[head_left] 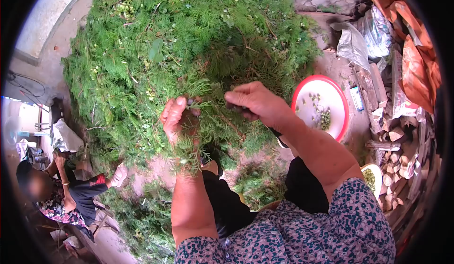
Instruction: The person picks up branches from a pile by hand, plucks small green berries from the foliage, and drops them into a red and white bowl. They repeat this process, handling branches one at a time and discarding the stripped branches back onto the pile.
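Observation:
My left hand is closed around a green cypress-like sprig, with its feathery leaves sticking out above the fingers and hanging down over the wrist. To its right, my right hand is pinched shut, thumb against fingers; what it holds, if anything, is too small to make out. Both hands are over a large pile of cut evergreen branches dotted with pale green cones. A white basin with a red rim stands beyond my right forearm, with small green cones scattered and heaped inside.
Another container with greenish bits stands at lower right. Stacked firewood, sacks and an orange sheet line the right side. Another person sits at far left. More cut branches lie near my legs.

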Demonstrator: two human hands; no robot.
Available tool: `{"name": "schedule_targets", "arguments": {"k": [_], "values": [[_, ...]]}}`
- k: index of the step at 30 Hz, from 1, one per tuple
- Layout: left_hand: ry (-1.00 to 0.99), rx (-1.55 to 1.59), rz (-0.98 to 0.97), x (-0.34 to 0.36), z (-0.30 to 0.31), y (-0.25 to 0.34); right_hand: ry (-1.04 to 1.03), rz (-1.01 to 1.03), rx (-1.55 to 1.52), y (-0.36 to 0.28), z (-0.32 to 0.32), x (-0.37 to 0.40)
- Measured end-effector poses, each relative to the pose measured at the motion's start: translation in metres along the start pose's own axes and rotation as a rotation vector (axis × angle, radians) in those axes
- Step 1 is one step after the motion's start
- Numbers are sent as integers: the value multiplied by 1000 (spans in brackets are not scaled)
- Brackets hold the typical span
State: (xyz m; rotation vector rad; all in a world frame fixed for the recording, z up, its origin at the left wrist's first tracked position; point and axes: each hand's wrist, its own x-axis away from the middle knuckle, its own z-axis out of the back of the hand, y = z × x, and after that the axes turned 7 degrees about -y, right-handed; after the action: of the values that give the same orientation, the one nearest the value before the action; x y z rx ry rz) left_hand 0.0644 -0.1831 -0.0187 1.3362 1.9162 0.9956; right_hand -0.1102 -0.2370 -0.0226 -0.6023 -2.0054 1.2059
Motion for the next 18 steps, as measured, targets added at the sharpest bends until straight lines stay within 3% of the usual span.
{"name": "schedule_targets", "arguments": {"k": [1,4,6,12,15,16,18], "values": [[-4,0,0,1,1,1,17,-64,104,1,-4,1],[94,78,25,2,3,-1,-45,-70,21,3,-9,2],[39,88,39,7,-2,1,-102,-82,-178,9,-13,-1],[-56,-20,53,16,-13,4,-6,-57,-327,12,-18,-6],[-76,-13,-33,8,-10,-1,43,19,-102,13,-12,-8],[33,-49,-60,5,-8,-4,40,21,-99,11,-11,-8],[43,-185,-46,-1,4,-3,93,62,-42,9,-8,-6]]}}
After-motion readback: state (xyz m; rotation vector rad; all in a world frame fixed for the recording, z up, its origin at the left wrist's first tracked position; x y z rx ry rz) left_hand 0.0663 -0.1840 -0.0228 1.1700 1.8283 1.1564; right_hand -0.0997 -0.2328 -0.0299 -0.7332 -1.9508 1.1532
